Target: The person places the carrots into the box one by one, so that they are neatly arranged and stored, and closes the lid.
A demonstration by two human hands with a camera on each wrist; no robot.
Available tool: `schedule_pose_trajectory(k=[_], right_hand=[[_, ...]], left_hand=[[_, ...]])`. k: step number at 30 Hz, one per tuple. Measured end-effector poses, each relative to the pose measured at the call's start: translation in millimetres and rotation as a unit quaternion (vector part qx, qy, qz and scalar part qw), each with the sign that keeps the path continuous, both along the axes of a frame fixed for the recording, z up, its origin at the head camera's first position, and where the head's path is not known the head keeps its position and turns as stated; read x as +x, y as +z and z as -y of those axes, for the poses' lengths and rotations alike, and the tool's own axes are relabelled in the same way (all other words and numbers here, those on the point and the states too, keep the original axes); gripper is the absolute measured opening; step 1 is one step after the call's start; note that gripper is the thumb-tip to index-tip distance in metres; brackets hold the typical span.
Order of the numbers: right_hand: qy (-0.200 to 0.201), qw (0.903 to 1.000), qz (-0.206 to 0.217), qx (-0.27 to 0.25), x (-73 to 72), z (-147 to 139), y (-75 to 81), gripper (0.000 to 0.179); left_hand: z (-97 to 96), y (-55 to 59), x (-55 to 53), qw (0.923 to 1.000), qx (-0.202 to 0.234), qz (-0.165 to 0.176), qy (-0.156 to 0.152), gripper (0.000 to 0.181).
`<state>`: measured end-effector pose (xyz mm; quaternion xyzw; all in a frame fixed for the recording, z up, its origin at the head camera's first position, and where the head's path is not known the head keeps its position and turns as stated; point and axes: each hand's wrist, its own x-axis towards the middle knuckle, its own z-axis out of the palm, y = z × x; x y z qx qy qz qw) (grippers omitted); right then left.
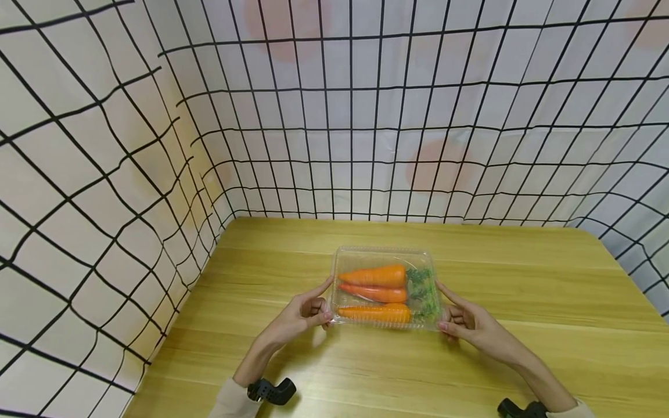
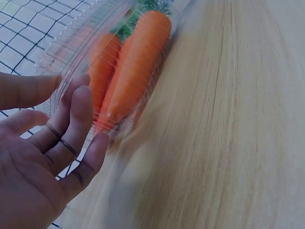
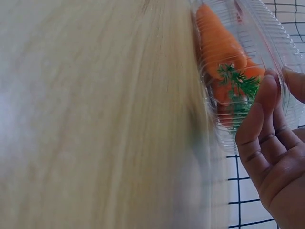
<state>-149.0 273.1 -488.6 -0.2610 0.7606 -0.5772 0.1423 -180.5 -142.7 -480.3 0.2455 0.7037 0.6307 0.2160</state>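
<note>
A clear plastic clamshell box [image 1: 384,251] lies lengthwise across the middle of the table, between my two hands. Through its plastic show three orange carrots [image 1: 373,275] with green leafy tops [image 1: 424,290] at the right end. My left hand [image 1: 292,319] pinches the box's left edge between thumb and fingers. At the opposite end my right hand [image 1: 475,328] pinches the edge likewise. In the left wrist view the carrots' tips [image 2: 106,121] point toward the left fingers. Green fronds [image 3: 236,83] lie near the right fingertips in the right wrist view. Whether the box touches the table, I cannot tell.
The wooden table [image 1: 522,273] extends around the box on all sides. A black wire grid [image 1: 351,128] rises along the back, left and right, with pale sheeting [image 1: 334,145] behind it. Each wrist wears a black camera mount [image 1: 274,392].
</note>
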Motion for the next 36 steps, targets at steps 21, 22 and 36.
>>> schedule_pose_trajectory(k=[21, 22, 36], right_hand=[[0.010, 0.9999, -0.002, -0.010, 0.7, 0.3, 1.2, 0.081], [0.012, 0.9999, -0.002, -0.010, 0.4, -0.1, 0.5, 0.081], [0.013, 0.9998, -0.005, 0.015, 0.0, -7.5, 6.5, 0.079]], left_hand=[[0.4, -0.7, 0.0, 1.0000, -0.003, 0.002, 0.000, 0.078], [0.5, -1.0, -0.2, 1.0000, -0.003, 0.001, -0.001, 0.077], [10.1, 0.3, -2.2, 0.9990, -0.039, -0.014, 0.019, 0.073]])
